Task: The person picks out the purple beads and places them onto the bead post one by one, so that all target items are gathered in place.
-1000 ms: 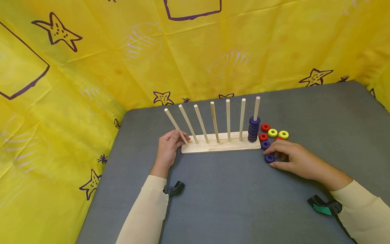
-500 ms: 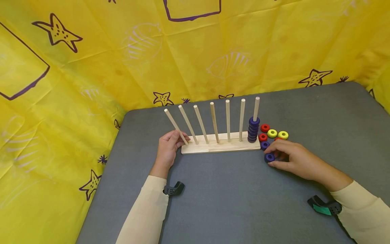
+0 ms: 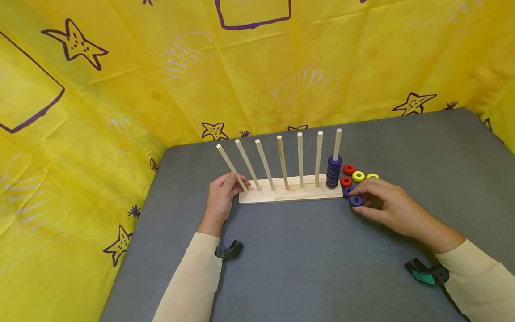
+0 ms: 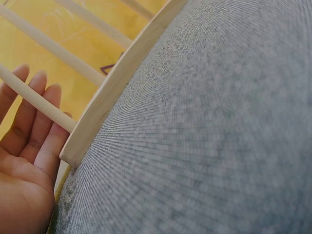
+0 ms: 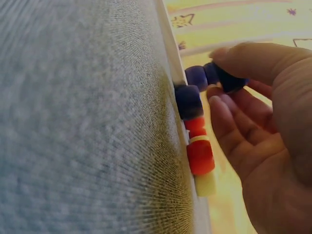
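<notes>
A wooden rack (image 3: pixel 290 193) with a row of upright pegs stands on the grey table. Several dark blue rings (image 3: pixel 333 172) are stacked on its rightmost peg. Between thumb and fingers, my right hand (image 3: pixel 388 203) pinches a dark blue ring (image 3: pixel 356 201), tilted and just off the table. Another dark blue ring (image 5: pixel 188 101) lies by the rack's right end. My left hand (image 3: pixel 221 194) is at the leftmost peg (image 4: pixel 36 99); its extended fingers lie behind that peg in the left wrist view, near the base's end. The left thumb is not visible there.
Beside the rack's right end lie red rings (image 3: pixel 348 169) and yellow rings (image 3: pixel 358 177), partly covered by the right hand. A yellow patterned cloth (image 3: pixel 249 76) hangs behind and to the left of the table (image 3: pixel 289 268).
My right hand has lifted the dark blue ring off the table and tilted it, moving it slightly toward the back. The left hand and the rack stay in place.
</notes>
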{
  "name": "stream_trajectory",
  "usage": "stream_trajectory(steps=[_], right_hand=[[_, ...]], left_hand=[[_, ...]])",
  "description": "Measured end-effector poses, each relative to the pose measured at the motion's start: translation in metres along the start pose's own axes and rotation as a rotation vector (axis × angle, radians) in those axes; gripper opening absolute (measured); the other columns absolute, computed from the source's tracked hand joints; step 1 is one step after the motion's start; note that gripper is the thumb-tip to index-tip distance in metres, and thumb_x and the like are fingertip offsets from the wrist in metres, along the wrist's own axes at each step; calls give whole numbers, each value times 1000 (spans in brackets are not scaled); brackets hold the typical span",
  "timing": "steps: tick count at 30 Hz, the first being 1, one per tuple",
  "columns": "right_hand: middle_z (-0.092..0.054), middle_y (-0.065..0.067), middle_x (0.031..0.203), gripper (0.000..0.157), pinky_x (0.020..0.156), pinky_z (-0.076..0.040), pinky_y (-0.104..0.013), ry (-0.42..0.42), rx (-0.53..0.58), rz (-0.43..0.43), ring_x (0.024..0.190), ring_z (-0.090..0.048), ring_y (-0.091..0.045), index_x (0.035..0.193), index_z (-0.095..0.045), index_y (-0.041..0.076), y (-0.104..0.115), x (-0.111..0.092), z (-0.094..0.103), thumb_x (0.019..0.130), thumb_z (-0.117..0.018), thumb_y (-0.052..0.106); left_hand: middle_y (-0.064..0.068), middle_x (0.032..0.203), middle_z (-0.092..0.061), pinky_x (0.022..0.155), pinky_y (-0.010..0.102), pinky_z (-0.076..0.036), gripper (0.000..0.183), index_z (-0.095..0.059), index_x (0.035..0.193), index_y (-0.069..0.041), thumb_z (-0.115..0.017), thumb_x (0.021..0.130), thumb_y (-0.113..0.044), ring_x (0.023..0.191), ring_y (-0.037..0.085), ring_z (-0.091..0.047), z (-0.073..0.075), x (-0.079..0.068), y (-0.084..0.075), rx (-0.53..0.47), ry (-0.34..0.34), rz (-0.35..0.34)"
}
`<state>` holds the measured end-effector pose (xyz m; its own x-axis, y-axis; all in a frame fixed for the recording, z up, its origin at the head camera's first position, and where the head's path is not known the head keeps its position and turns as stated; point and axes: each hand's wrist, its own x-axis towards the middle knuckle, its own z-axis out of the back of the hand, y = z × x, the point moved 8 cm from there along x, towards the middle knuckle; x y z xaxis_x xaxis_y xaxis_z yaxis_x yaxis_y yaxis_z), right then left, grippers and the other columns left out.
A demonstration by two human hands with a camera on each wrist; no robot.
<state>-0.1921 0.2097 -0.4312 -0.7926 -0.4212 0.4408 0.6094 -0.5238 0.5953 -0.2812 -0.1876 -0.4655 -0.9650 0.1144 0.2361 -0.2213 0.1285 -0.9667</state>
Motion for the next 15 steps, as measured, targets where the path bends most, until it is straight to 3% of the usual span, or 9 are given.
stream_trajectory(steps=[7,15], right_hand=[[-67,1,110,55,78,-54,-12,-75,9,11,84,-65,-9,115,-75,8,10,5,8,71,-96,-15],[-66,-1,113,55,79,-55,-12,-109,-2,-3,87,-64,-8,116,-75,6,19,10,15,71,-94,-19]], left_hand=[[15,99,-74,89,36,-62,48,-65,109,25,-57,116,-22,96,26,-74,1,-2,1,4,-8,8],[17,100,-73,89,36,-62,51,-65,109,24,-59,116,-26,97,26,-74,1,0,2,5,-6,8]])
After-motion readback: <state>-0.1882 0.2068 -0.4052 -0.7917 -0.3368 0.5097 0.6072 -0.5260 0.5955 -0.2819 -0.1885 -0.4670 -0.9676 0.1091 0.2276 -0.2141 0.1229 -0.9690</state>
